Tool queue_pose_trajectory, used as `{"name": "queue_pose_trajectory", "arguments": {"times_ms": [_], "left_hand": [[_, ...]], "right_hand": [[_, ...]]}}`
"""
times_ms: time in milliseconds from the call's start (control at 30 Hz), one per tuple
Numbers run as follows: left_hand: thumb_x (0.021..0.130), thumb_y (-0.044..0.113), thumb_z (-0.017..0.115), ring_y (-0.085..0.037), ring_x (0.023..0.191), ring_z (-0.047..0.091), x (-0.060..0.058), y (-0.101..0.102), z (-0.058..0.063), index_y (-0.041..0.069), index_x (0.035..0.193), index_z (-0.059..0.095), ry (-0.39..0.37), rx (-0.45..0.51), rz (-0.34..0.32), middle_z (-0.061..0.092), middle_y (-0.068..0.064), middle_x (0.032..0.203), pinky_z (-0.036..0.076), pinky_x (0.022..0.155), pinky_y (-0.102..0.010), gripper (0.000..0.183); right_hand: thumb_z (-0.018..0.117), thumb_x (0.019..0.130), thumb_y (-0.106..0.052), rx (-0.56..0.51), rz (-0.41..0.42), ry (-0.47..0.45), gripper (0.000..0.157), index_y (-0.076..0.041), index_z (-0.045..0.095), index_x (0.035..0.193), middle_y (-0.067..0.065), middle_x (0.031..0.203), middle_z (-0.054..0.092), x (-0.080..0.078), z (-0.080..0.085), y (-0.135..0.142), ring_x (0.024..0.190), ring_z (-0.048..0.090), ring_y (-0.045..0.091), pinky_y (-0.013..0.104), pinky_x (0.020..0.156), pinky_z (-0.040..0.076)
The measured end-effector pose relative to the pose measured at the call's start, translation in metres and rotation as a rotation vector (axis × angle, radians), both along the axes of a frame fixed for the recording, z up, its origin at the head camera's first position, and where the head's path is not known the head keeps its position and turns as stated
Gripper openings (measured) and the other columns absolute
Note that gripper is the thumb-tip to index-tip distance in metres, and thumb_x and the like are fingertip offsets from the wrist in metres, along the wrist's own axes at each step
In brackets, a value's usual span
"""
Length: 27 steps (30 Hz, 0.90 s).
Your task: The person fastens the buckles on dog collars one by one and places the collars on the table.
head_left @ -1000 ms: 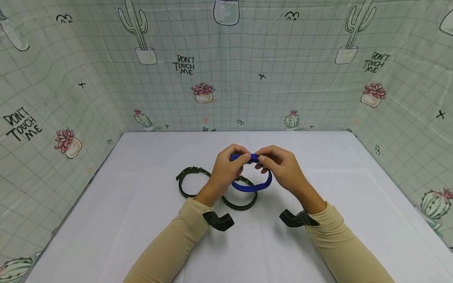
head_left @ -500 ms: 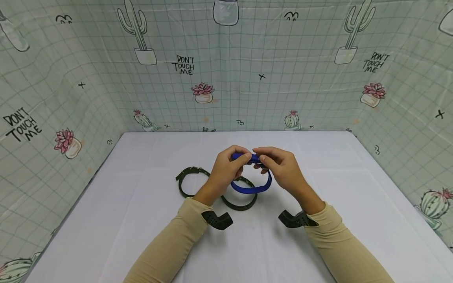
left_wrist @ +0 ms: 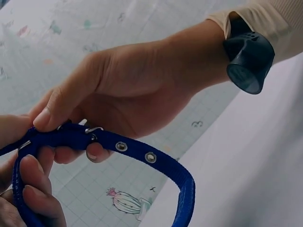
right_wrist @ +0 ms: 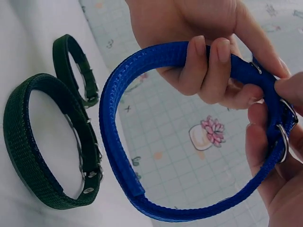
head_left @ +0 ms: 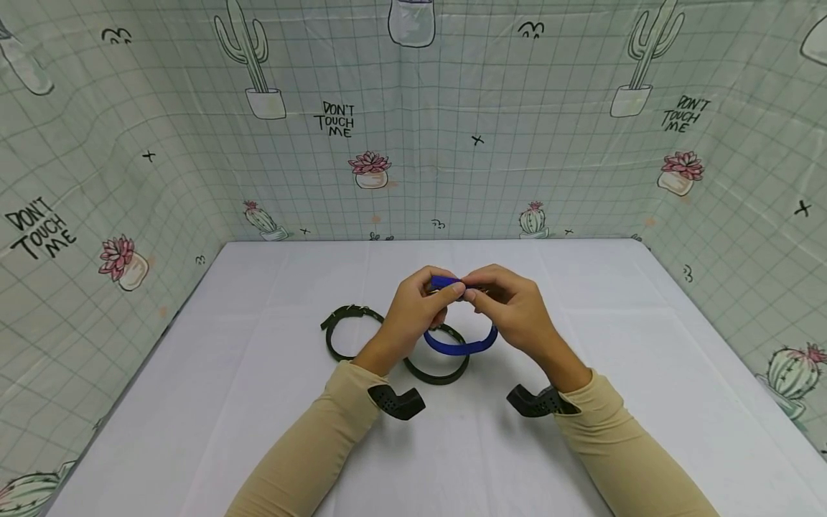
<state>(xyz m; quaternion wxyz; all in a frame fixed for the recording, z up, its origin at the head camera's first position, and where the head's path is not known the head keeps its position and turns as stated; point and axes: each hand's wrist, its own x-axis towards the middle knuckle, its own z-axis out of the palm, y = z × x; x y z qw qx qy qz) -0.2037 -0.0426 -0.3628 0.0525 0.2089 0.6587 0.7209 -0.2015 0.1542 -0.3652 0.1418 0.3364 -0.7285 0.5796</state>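
Note:
A blue dog collar (head_left: 461, 350) hangs as a loop between both hands above the table. My left hand (head_left: 420, 298) pinches its upper part from the left, thumb on the strap. From the right my right hand (head_left: 513, 305) pinches the same stretch, its thumb tip meeting the left thumb. In the left wrist view the collar's strap (left_wrist: 175, 168) shows metal eyelets beside the fingers of my right hand (left_wrist: 118, 90). The right wrist view shows a metal ring (right_wrist: 283, 143) and the buckle near the fingertips; fingers partly hide the buckle.
Two dark green dog collars lie on the white table (head_left: 258, 402): one collar (head_left: 332, 337) left of the left hand, the other collar (head_left: 446, 379) below the blue loop, partly behind the left wrist. Patterned cloth (head_left: 452, 187) surrounds the table's back and sides.
The right fingers have moved in closer to the left thumb along the blue collar. The collar's upper strap has shifted and tilted near the left fingertips. The green collars have not moved.

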Motion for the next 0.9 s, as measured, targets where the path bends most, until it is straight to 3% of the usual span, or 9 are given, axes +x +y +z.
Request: {"name": "queue_pose_trajectory", "arguments": {"times_ms": [167,433,633,900], "left_hand": [[0.097,0.020,0.069,-0.015,0.058,0.045,-0.0019,-0.0017,-0.0017,0.003,0.108,0.062,0.014,-0.037,-0.019,0.052,-0.003,0.075,0.038,0.055,-0.027,0.022],[0.096,0.021,0.071,-0.016,0.064,0.050,-0.0051,-0.0040,-0.0015,0.003,0.121,0.065,-0.004,-0.080,-0.011,0.058,-0.004,0.084,0.043,0.062,-0.029,0.032],[0.097,0.023,0.069,-0.015,0.065,0.052,-0.0064,-0.0045,-0.0015,0.002,0.122,0.068,-0.033,-0.101,0.001,0.065,-0.004,0.090,0.046,0.063,-0.027,0.033],[0.099,0.024,0.066,-0.015,0.066,0.052,-0.0061,-0.0044,-0.0023,0.004,0.122,0.068,0.018,-0.107,-0.002,0.068,-0.011,0.099,0.046,0.062,-0.025,0.031]], "right_hand": [[0.065,0.092,0.010,-0.029,-0.043,0.004,0.022,0.003,0.069,0.112,0.014,0.102,0.066,-0.0010,0.0001,0.0009,0.075,0.064,0.022,0.026,0.067,0.055],[0.064,0.093,0.009,-0.071,-0.075,-0.015,0.021,0.006,0.067,0.114,0.019,0.098,0.068,-0.0022,0.0007,0.0024,0.082,0.067,0.019,0.026,0.069,0.056],[0.064,0.095,0.006,-0.109,-0.082,-0.025,0.019,0.008,0.066,0.114,0.022,0.095,0.069,-0.0032,-0.0002,0.0037,0.085,0.070,0.020,0.027,0.069,0.057],[0.062,0.094,0.009,-0.169,-0.045,-0.077,0.022,0.011,0.063,0.116,0.024,0.094,0.067,-0.0025,0.0005,0.0036,0.079,0.070,0.019,0.028,0.067,0.058]]}}
